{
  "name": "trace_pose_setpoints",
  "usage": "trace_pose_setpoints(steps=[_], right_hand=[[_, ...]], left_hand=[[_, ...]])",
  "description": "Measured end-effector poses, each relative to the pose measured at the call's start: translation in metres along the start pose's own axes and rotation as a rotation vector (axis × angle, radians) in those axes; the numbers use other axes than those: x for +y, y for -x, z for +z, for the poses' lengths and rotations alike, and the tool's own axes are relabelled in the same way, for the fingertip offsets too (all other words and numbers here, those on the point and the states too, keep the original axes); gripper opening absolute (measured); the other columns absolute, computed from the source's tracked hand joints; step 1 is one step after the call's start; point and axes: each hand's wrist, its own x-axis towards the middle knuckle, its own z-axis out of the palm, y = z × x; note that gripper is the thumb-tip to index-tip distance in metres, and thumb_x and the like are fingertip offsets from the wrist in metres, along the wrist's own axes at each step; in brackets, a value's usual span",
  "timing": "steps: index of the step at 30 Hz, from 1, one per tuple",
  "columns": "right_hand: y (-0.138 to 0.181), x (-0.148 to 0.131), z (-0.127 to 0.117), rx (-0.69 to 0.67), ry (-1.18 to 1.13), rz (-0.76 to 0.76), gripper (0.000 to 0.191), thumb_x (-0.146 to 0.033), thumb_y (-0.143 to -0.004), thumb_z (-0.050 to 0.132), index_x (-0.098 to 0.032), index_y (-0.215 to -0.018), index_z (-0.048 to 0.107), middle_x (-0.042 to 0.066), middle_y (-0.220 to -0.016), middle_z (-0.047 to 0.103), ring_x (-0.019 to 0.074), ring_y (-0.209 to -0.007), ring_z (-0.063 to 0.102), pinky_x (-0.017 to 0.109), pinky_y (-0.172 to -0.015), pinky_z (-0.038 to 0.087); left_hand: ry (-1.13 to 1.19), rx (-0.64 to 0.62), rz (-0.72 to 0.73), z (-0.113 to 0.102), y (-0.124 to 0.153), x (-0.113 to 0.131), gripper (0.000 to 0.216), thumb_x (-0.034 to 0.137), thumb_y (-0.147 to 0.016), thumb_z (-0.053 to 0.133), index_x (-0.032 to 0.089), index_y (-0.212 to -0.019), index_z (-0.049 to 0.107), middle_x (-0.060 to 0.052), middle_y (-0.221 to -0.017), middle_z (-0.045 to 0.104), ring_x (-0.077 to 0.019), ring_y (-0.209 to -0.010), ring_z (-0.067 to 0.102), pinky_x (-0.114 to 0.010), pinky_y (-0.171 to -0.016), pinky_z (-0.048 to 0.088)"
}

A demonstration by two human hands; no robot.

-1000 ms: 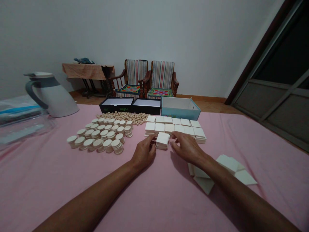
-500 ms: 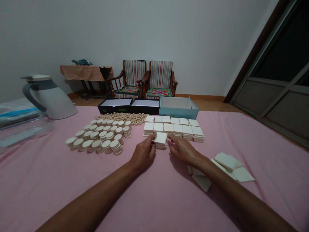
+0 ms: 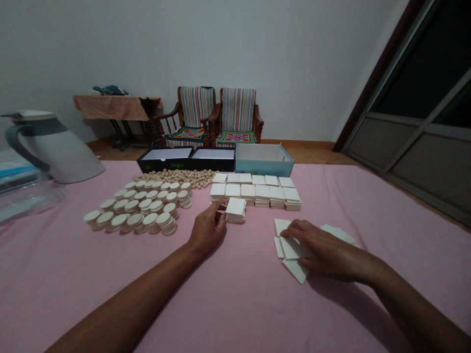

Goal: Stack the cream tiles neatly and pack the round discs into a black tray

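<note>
My left hand rests on the pink cloth, its fingertips touching the left side of a small stack of white square tiles. Behind that stack stand two rows of similar square tile stacks. My right hand lies flat, fingers spread, on a loose heap of white square tiles to the right; it grips none that I can see. Left of my left hand stand several stacks of round cream discs.
A pile of small wooden beads lies behind the discs. Two black boxes and a light blue box line the far edge of the pink table. A white jug and clear plastic container sit far left.
My right hand left the small square stack and moved right and nearer, onto the loose tiles. My left hand stayed by the stack. The view shifted slightly right.
</note>
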Motion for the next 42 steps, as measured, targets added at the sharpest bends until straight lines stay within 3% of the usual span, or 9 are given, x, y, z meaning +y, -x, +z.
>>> trace_pose_setpoints(steps=[5, 9, 14, 17, 22, 25, 35, 38, 42], right_hand=[[-0.01, -0.006, 0.002, 0.126, 0.022, 0.039, 0.045, -0.023, -0.076, 0.055, -0.015, -0.119, 0.052, 0.013, -0.112, 0.053, 0.0242, -0.101, 0.051, 0.038, -0.088, 0.041], [-0.045, -0.012, 0.0, 0.252, 0.007, 0.048, 0.046, -0.037, -0.076, 0.059, -0.017, -0.117, 0.053, 0.011, -0.115, 0.055, 0.0241, -0.103, 0.051, 0.035, -0.088, 0.04], [-0.095, -0.024, 0.005, 0.329, 0.118, 0.305, 0.041, -0.046, -0.078, 0.054, -0.012, -0.102, 0.058, 0.016, -0.101, 0.061, 0.0265, -0.091, 0.056, 0.035, -0.075, 0.041], [-0.106, -0.031, 0.009, 0.404, 0.178, 0.344, 0.046, -0.052, -0.082, 0.048, -0.01, -0.098, 0.06, 0.019, -0.098, 0.062, 0.0289, -0.092, 0.057, 0.039, -0.076, 0.039], [-0.109, -0.037, 0.018, 0.507, -0.004, 0.072, 0.024, -0.027, -0.089, 0.042, -0.016, -0.097, 0.062, 0.009, -0.093, 0.067, 0.0209, -0.087, 0.058, 0.032, -0.075, 0.039], [-0.114, -0.037, 0.025, 0.515, -0.094, -0.002, 0.025, -0.017, -0.086, 0.043, -0.016, -0.105, 0.059, 0.009, -0.099, 0.067, 0.0202, -0.092, 0.059, 0.031, -0.077, 0.04], [-0.121, -0.034, 0.031, 0.518, -0.139, -0.058, 0.039, -0.011, -0.08, 0.042, -0.017, -0.118, 0.052, 0.01, -0.108, 0.066, 0.0222, -0.099, 0.059, 0.033, -0.082, 0.041], [-0.116, -0.036, 0.032, 0.505, -0.105, -0.009, 0.037, -0.012, -0.081, 0.042, -0.016, -0.116, 0.052, 0.009, -0.103, 0.067, 0.0214, -0.092, 0.06, 0.032, -0.078, 0.041], [-0.105, -0.041, 0.037, 0.433, -0.067, 0.102, 0.039, -0.012, -0.08, 0.043, -0.016, -0.118, 0.049, 0.009, -0.094, 0.068, 0.021, -0.086, 0.06, 0.03, -0.071, 0.039]], left_hand=[[-0.004, -0.007, 0.014, 0.0, -0.001, 0.0, 0.034, 0.015, -0.08, 0.051, 0.019, -0.114, 0.052, -0.004, -0.092, 0.07, -0.016, -0.075, 0.067, -0.027, -0.068, 0.052], [-0.04, 0.003, 0.059, 0.001, 0.0, -0.002, 0.033, 0.015, -0.081, 0.049, 0.02, -0.114, 0.053, -0.004, -0.092, 0.069, -0.0157, -0.075, 0.066, -0.027, -0.068, 0.052], [-0.158, 0.025, 0.134, 0.001, 0.004, -0.003, 0.029, 0.017, -0.083, 0.049, 0.017, -0.112, 0.054, -0.008, -0.099, 0.068, -0.0182, -0.081, 0.065, -0.031, -0.076, 0.052], [-0.174, 0.017, 0.157, 0.0, 0.005, -0.001, 0.029, 0.016, -0.083, 0.048, 0.016, -0.111, 0.054, -0.009, -0.1, 0.067, -0.0188, -0.083, 0.065, -0.033, -0.078, 0.053], [-0.073, 0.023, 0.13, 0.0, 0.004, 0.001, 0.035, 0.016, -0.084, 0.047, 0.017, -0.119, 0.05, -0.01, -0.109, 0.065, -0.0192, -0.091, 0.065, -0.033, -0.083, 0.053], [-0.033, 0.01, 0.125, 0.002, 0.004, 0.0, 0.04, 0.015, -0.084, 0.047, 0.018, -0.124, 0.047, -0.01, -0.113, 0.064, -0.0192, -0.094, 0.066, -0.034, -0.085, 0.053], [0.031, -0.035, 0.12, 0.001, 0.004, 0.003, 0.041, 0.012, -0.084, 0.045, 0.017, -0.125, 0.046, -0.01, -0.114, 0.064, -0.0176, -0.095, 0.065, -0.032, -0.087, 0.051], [0.025, -0.023, 0.118, 0.0, 0.004, 0.004, 0.042, 0.012, -0.083, 0.045, 0.018, -0.125, 0.045, -0.009, -0.112, 0.065, -0.0173, -0.093, 0.066, -0.03, -0.083, 0.051], [-0.135, -0.015, 0.059, -0.001, 0.005, 0.003, 0.047, 0.013, -0.08, 0.049, 0.02, -0.126, 0.044, -0.005, -0.095, 0.07, -0.0174, -0.074, 0.067, -0.029, -0.07, 0.052]])
